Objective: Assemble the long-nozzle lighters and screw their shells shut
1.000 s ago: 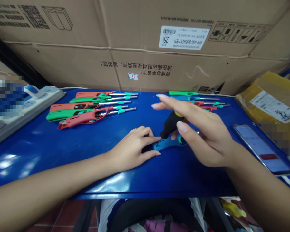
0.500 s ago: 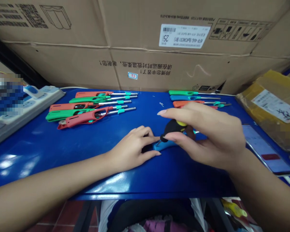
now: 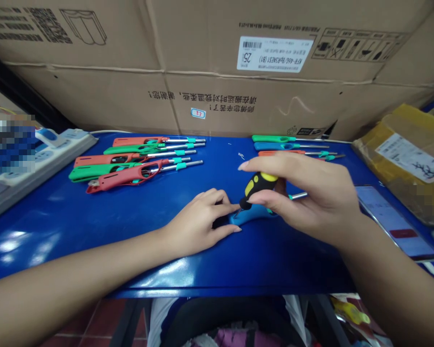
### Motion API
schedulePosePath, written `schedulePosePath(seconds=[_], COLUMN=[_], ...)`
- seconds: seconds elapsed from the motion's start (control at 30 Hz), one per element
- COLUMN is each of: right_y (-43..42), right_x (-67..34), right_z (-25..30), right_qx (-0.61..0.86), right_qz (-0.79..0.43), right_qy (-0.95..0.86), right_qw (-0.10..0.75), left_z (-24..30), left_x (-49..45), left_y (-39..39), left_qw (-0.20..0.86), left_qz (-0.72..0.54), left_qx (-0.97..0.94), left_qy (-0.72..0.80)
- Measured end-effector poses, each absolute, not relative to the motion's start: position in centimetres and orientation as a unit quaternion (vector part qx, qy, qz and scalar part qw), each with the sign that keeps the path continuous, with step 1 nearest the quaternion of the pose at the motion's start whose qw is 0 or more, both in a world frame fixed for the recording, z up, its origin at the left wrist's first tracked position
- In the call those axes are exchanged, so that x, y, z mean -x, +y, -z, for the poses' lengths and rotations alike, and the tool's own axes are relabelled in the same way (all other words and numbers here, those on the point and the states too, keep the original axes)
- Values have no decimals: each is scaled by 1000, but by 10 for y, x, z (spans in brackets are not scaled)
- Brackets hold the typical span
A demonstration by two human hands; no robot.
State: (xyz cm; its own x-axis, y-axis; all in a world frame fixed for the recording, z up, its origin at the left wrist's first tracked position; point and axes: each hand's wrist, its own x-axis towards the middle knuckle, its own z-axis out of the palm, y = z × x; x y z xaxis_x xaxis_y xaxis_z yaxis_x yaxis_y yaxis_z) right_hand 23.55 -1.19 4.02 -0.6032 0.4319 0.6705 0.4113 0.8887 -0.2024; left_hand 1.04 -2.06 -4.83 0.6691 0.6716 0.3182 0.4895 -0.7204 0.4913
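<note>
A blue long-nosed lighter (image 3: 253, 215) lies flat on the blue table (image 3: 94, 226), its metal tube pointing right. My left hand (image 3: 198, 222) rests on the table with its fingers curled, pinching the handle end of that lighter. My right hand (image 3: 307, 193) is closed around a black and yellow screwdriver (image 3: 257, 188), whose tip points down at the lighter's handle close to my left fingertips.
Several red and green lighters (image 3: 130, 161) lie in a row at the back left, a few more lighters (image 3: 289, 146) at the back right. A phone (image 3: 394, 221) lies at the right, a white power strip (image 3: 32, 159) at the left. Cardboard boxes (image 3: 220, 67) wall the back; a yellow parcel (image 3: 408, 159) sits at the right.
My right hand's fingers, spread a second ago, have closed round the screwdriver handle and turned it. My left hand and the blue lighter have stayed in place.
</note>
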Motion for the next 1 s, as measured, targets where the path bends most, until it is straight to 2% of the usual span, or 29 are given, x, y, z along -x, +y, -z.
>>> schedulePosePath(seconds=[0.17,0.37,0.57,0.77,0.93,1.0], right_y=[-18,-20,-19,-9,-6,-7], right_x=[-235,-229,-232,-227,-235,-234], right_z=[-41,-38,-36,-30,-29,-29], right_qx=[202,248,201,267,231,212], right_qz=[-108,1,-89,-12,-168,-186], right_qy=[-904,-886,-905,-856,-877,-878], right_qw=[361,392,364,443,387,387], left_z=[48,48,48,48,48,49], left_x=[-10,-11,-11,-11,-12,-12], left_y=[-20,-21,-21,-21,-20,-21], left_qw=[194,200,194,200,208,202], left_qz=[-246,-246,-251,-253,-244,-249], left_qx=[-892,-886,-889,-888,-887,-887], left_qy=[325,338,330,328,332,332])
